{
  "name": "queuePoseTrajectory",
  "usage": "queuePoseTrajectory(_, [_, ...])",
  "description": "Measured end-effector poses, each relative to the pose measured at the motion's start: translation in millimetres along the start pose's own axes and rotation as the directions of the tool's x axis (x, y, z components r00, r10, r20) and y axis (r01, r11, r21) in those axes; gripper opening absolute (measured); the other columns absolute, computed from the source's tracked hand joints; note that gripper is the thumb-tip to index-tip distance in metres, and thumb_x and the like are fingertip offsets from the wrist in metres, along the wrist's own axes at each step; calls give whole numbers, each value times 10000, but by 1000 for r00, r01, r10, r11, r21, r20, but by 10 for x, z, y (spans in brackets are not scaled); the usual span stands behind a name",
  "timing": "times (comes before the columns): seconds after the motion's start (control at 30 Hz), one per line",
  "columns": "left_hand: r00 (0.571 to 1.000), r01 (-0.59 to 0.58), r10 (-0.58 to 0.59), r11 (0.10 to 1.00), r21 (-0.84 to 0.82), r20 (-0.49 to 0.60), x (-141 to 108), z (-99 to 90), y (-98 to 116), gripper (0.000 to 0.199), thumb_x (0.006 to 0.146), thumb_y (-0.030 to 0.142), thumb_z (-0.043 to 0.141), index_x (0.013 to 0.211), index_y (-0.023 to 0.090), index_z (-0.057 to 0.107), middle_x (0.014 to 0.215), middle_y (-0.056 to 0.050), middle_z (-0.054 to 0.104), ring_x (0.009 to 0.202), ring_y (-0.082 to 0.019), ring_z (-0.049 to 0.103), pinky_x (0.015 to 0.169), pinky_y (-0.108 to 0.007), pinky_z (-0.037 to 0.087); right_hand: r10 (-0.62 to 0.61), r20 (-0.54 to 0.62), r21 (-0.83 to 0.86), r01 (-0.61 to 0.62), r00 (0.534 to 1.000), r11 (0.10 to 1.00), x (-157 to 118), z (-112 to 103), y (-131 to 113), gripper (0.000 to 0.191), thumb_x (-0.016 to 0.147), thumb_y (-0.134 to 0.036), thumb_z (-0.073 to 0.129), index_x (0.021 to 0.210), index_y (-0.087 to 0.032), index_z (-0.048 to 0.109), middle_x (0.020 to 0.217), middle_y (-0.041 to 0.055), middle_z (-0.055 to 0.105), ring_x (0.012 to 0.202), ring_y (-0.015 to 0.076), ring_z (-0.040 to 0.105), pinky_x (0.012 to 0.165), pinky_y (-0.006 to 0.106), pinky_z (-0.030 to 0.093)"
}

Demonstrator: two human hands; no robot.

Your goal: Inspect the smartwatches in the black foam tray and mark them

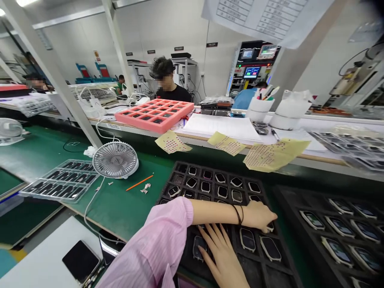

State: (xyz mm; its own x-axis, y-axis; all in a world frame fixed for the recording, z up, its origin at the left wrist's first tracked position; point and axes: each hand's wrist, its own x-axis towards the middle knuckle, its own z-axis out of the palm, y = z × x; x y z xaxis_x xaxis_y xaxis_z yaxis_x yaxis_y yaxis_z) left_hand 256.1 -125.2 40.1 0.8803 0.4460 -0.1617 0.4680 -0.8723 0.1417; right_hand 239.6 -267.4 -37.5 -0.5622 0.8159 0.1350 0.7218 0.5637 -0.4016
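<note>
A black foam tray [261, 264] holds rows of square watch bodies with dark screens. My left hand [258, 216] reaches across from the left in a pink sleeve, its fingers closed at a watch [271, 227] by the tray's right side. Below that forearm, my right hand [223, 256] lies palm down with fingers spread, its thumb beside another watch [198, 248]. Its fingertips are near the forearm. Two watches, one upright [247, 239] and one tilted [270, 248], sit to its right. The forearm hides part of the middle rows.
Another black tray [289, 200] of watches stands at right. To the left are a white fan [116, 160], an orange stick [139, 183], a clear tray [60, 180] and a phone-like device [81, 261]. A pink foam tray [162, 127] rests on the shelf; a person [174, 93] sits behind.
</note>
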Motion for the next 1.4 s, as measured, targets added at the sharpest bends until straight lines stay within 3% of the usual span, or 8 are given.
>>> queuePoseTrajectory(0.17, [997,-57,53,997,-59,-64,-4,26,-103,417,787,378,685,1103,118,600,990,-107,706,940,-260,642,570,-291,449,-33,-6,-12,33,999,999,3,21,30,506,955,-401,390,1448,-291,352,1521,55,311,1391,362,286,1062,632,346])
queuePoseTrajectory(0.3, [995,-5,-14,985,-174,-103,-141,-108,-190,490,781,485,660,1151,174,584,1011,-59,711,951,-235,647,590,-267,454,-38,-12,27,39,999,999,28,-102,-39,504,961,-392,390,1456,-317,324,1542,27,265,1407,325,267,1100,595,311])
queuePoseTrajectory(0.47, [984,-30,-1,985,-172,-180,-330,-244,-28,497,787,462,641,1186,174,569,940,-60,714,892,-226,664,656,-278,483,58,65,78,-63,996,995,67,-244,-139,494,970,-437,349,1457,-372,294,1553,-19,259,1421,288,249,1130,560,271])
queuePoseTrajectory(0.6, [991,-93,87,995,-48,-101,-353,-120,192,382,817,381,593,1139,177,604,954,-98,695,870,-239,663,655,-295,500,99,56,116,-105,994,988,80,-324,-197,486,968,-435,361,1445,-341,339,1503,14,378,1379,282,341,1122,520,299])
queuePoseTrajectory(0.77, [996,-77,78,997,26,-41,-311,24,407,234,824,277,598,949,89,660,933,-182,671,886,-272,648,645,-306,503,164,66,161,-173,984,972,85,-392,-279,414,944,-374,444,1333,-251,511,1374,70,539,1266,303,484,1041,461,411])
queuePoseTrajectory(0.97, [999,-46,48,998,47,-27,-321,56,590,146,791,168,638,877,50,643,927,-214,655,908,-283,632,656,-312,498,163,112,198,-183,980,963,93,-381,-266,478,951,-396,421,1414,-277,415,1382,49,538,1276,295,483,1038,429,415])
queuePoseTrajectory(1.17, [999,-41,40,999,12,28,-191,108,575,249,784,152,639,992,27,589,814,-146,677,758,-236,673,618,-302,507,157,102,227,-176,982,958,96,-418,-274,480,950,-368,438,1418,-263,415,1414,50,503,1309,295,446,1056,428,398])
queuePoseTrajectory(1.4, [995,-90,90,996,-7,-41,-305,195,492,219,827,255,615,997,117,624,957,-180,675,920,-287,647,671,-345,520,154,94,237,-172,984,956,84,-371,-242,472,960,-402,405,1418,-288,408,1436,32,479,1314,274,441,1074,424,379])
